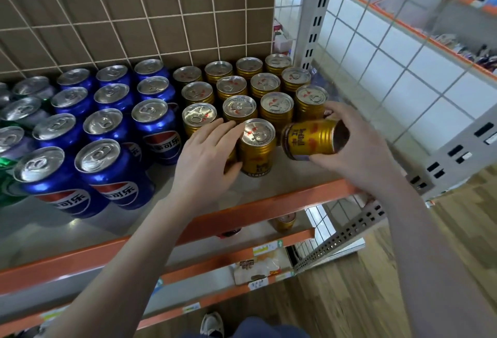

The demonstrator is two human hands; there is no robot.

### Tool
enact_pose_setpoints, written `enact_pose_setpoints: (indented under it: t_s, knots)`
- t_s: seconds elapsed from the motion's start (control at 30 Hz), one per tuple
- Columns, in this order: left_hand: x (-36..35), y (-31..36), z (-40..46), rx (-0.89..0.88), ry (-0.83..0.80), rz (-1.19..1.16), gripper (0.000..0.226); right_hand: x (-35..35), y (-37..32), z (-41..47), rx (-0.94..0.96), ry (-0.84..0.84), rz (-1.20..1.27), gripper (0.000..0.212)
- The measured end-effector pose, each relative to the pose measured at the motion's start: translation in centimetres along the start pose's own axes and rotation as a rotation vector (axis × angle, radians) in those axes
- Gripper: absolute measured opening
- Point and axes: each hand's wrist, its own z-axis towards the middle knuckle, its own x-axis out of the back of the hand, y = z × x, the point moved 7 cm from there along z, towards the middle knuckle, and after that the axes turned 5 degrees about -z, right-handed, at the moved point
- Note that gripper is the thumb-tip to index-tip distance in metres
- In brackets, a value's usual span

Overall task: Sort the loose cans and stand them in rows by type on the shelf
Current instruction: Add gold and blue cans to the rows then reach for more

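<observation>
Several gold cans (277, 107) stand in rows at the right of the shelf (258, 192), with several blue cola cans (105, 127) in rows to their left. My left hand (207, 154) rests against the front upright gold can (256, 146), fingers straight near its lid and thumb at its side. My right hand (357, 141) grips another gold can (312, 140), tipped on its side just right of that one, its base toward me.
Green and silver cans (16, 114) crowd the far left. A wire grid (134, 14) backs the shelf, and a grey slotted upright (314, 14) bounds its right end. The orange front edge (188, 227) runs below my arms. Lower shelves hold goods.
</observation>
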Motion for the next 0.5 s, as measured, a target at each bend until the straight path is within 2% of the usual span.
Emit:
enact_pose_setpoints:
  t_s: [0.13, 0.3, 0.4, 0.5]
  knots:
    - [0.1, 0.0, 0.0, -0.016, -0.002, 0.001, 0.064, -0.4, -1.7, 1.6, 0.161, -0.199, -0.181, 0.083]
    - [0.0, 0.0, 0.0, -0.019, -0.030, 0.000, 0.065, -2.4, -3.2, 3.0, 0.273, -0.447, -0.208, 0.079]
    - [0.1, -0.2, 0.1, -0.032, -0.059, -0.003, 0.066, -1.9, -3.7, 3.7, 0.243, -0.459, -0.282, 0.070]
    - [0.4, -0.4, 0.1, -0.059, -0.084, -0.012, 0.067, -1.1, -3.8, 4.6, 0.194, -0.428, -0.563, 0.072]
